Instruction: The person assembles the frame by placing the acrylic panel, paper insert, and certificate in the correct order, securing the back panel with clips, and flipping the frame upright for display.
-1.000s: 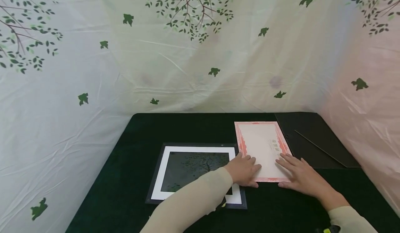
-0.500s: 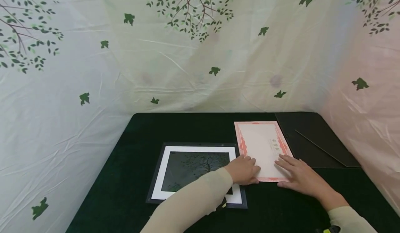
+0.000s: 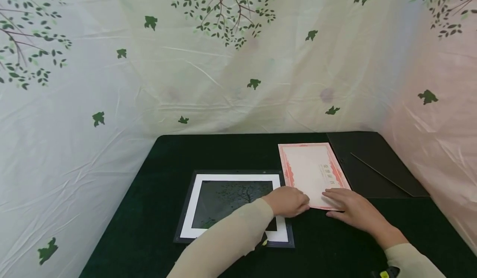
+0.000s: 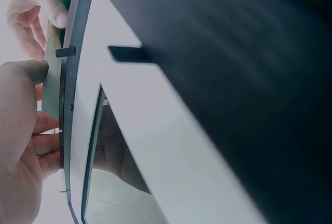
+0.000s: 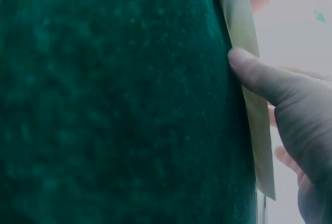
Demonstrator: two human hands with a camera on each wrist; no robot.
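Observation:
A paper certificate (image 3: pixel 303 168) with a red ornate border and printed characters lies on the dark green cloth. My left hand (image 3: pixel 288 201) pinches its near left corner between thumb and fingers. At the near right corner my right hand (image 3: pixel 354 209) holds the sheet, fingers over the top and thumb at the near edge. In the right wrist view the thumb (image 5: pixel 249 68) presses that edge, and the pale underside of the certificate (image 5: pixel 259 136) shows. Beneath my left forearm lies a black picture frame (image 3: pixel 188 203) with a white mat and a dark, reflective centre, partly hidden by the sleeve.
A black panel (image 3: pixel 372 145) with a thin strip (image 3: pixel 376 172) across it lies at the table's far right, against the certificate's right edge. Small black tabs (image 4: pixel 129 54) stick out over the frame's mat. Patterned curtains (image 3: pixel 208 83) surround the table (image 3: pixel 149 203).
The certificate's near edge has risen and shifted slightly away from me. My left fingers, spread on the sheet before, have curled round its corner; the right hand has moved slightly left.

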